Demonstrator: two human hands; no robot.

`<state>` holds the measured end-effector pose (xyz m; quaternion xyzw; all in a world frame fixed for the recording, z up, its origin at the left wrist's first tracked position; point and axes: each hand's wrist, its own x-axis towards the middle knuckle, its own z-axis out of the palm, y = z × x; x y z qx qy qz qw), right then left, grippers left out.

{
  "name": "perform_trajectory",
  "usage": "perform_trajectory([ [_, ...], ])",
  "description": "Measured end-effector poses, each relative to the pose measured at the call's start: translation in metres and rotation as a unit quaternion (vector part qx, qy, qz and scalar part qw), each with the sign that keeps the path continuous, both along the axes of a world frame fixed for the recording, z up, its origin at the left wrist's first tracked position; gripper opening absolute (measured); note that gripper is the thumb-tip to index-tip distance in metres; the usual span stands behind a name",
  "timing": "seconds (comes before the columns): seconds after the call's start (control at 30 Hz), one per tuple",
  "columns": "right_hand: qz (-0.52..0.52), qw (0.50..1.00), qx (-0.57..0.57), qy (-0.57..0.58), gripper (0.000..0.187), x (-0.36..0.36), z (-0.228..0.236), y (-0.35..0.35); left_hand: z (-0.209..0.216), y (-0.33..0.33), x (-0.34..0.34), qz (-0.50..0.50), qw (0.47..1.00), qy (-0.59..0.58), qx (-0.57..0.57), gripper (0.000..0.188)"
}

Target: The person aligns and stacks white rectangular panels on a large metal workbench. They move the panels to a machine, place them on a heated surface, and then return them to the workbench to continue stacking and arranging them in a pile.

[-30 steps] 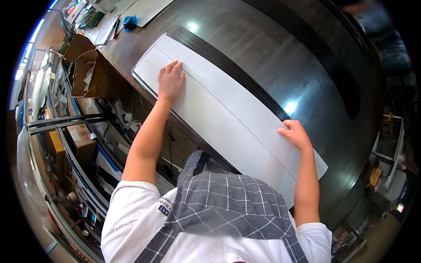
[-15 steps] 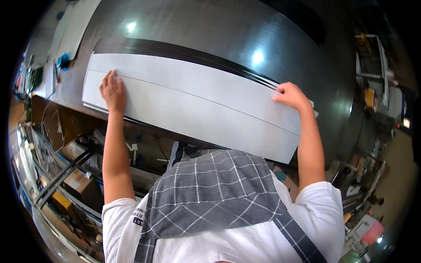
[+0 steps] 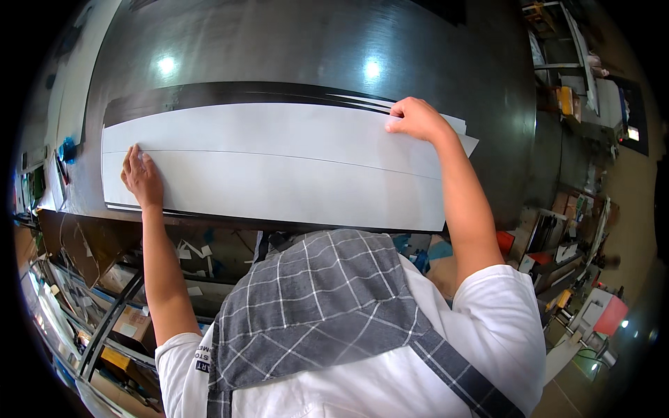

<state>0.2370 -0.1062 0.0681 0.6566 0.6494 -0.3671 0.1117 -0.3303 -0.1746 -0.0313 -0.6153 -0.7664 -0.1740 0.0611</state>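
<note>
Along the near edge of the dark metal table (image 3: 265,42) lies a long white sheet (image 3: 279,181) with a lengthwise line; at its left end the left hand (image 3: 144,180) rests on top, fingers loosely spread; at its far edge, toward the right, the right hand (image 3: 420,120) has fingers and thumb close together, though whether they pinch it I cannot tell; beyond it runs a black strip (image 3: 209,93).

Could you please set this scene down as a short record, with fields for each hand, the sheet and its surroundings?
Left hand: resting on the white sheet, near its left end
Right hand: at the sheet's far edge, toward the right end, thumb on top; firmness of hold unclear
Sheet: long, with a thin lengthwise line
Beyond the sheet: black strip along its far edge
Surface: dark, shiny table
Far left: small blue item
</note>
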Motion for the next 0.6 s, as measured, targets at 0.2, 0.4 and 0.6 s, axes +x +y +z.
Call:
perform_trajectory([
  [0.2,0.017,1.0,0.009,-0.02,0.023,-0.002,-0.005,-0.001,0.002,0.0,-0.001,-0.004,1.0,0.005,0.004,0.037],
  [0.4,0.002,0.989,0.094,-0.114,0.043,-0.015,0.007,-0.022,-0.007,0.001,-0.008,-0.013,1.0,0.012,0.009,0.038],
  [0.6,-0.025,0.94,0.323,-0.109,0.084,-0.001,-0.047,-0.093,-0.014,0.004,-0.013,-0.019,1.0,0.019,0.008,0.038],
])
